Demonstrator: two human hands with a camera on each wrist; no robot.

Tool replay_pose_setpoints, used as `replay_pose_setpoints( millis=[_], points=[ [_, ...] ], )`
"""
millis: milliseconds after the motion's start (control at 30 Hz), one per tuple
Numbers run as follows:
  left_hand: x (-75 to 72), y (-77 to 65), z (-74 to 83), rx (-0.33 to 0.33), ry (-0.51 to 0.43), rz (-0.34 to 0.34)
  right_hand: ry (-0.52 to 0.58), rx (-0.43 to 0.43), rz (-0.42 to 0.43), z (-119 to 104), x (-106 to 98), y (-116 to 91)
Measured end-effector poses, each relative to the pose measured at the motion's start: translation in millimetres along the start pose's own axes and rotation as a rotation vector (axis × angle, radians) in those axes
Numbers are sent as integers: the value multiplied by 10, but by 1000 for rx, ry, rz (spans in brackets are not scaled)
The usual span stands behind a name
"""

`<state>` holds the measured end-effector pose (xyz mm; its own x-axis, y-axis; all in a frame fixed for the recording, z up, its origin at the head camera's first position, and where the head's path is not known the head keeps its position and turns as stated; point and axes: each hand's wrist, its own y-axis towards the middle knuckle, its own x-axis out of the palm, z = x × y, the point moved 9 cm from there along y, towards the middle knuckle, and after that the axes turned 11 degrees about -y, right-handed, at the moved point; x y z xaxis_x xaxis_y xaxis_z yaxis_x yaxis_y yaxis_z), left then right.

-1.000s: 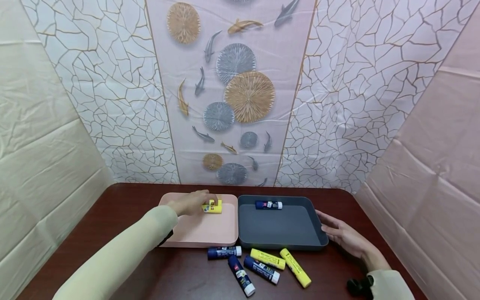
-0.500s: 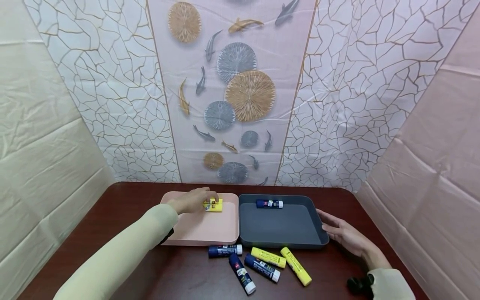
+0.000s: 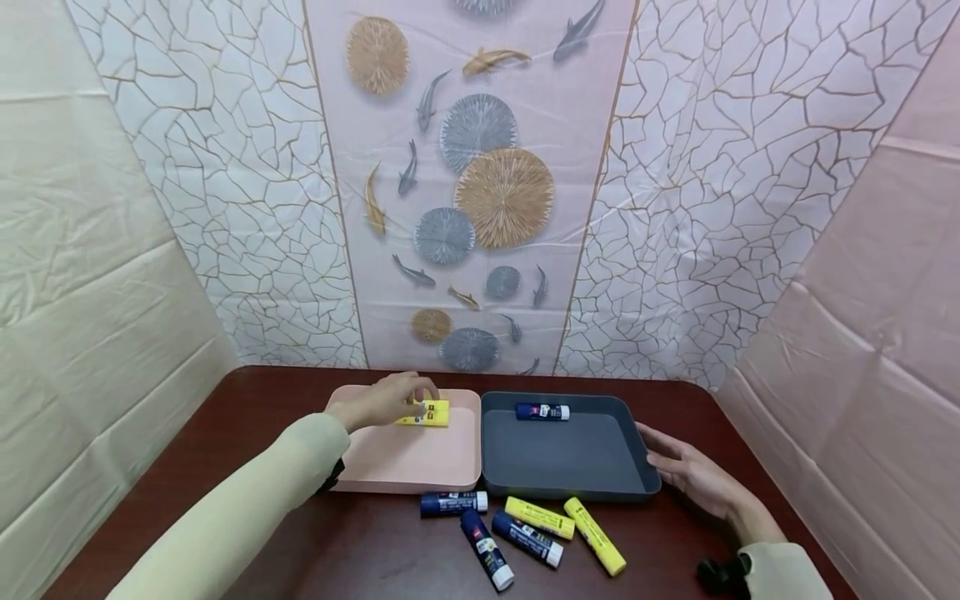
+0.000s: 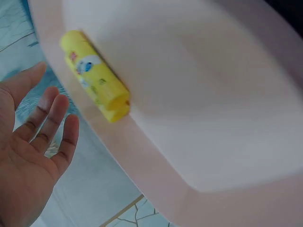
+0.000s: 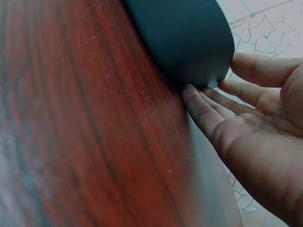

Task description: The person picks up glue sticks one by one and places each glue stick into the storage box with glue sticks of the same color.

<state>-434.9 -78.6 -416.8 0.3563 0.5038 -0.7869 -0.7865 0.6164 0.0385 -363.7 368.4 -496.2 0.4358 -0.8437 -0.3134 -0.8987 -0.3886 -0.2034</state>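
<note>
Head: hands [image 3: 385,399] [image 3: 697,479] loose, left near illegibly labelled yellow tubes [image 3: 437,414], right touching grey tray [image 3: 570,454].

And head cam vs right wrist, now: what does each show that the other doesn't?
Only head: pink tray, left hand, blue tubes, yellow tubes.
Only right wrist: a close look at fingertips meeting the outer wall of the dark tray, plus clear streaky grain on the table.
Both: dark tray, table, right hand, crack-patterned cloth.
</note>
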Motion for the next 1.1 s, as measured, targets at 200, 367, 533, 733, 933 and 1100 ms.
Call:
replay_pose_setpoints(
  millis=[200,367,533,733,933,1100],
  points=[
    [-84,-96,147,8,-125,82,-10,-4,16,-26,-22,-15],
    [-86,-208,315,34,-220,111,-19,-1,20,-38,-20,-27],
    [-30,-318,473,77,-287,102,-6,14,25,-5,-13,-21],
    [70,-404,602,96,-345,88,5,16,27,16,-2,-34],
    [219,-452,726,164,-343,63,11,24,31,23,-14,-39],
    [365,-518,817,176,-352,17,7,-2,10,-9,-4,-41]
  ],
)
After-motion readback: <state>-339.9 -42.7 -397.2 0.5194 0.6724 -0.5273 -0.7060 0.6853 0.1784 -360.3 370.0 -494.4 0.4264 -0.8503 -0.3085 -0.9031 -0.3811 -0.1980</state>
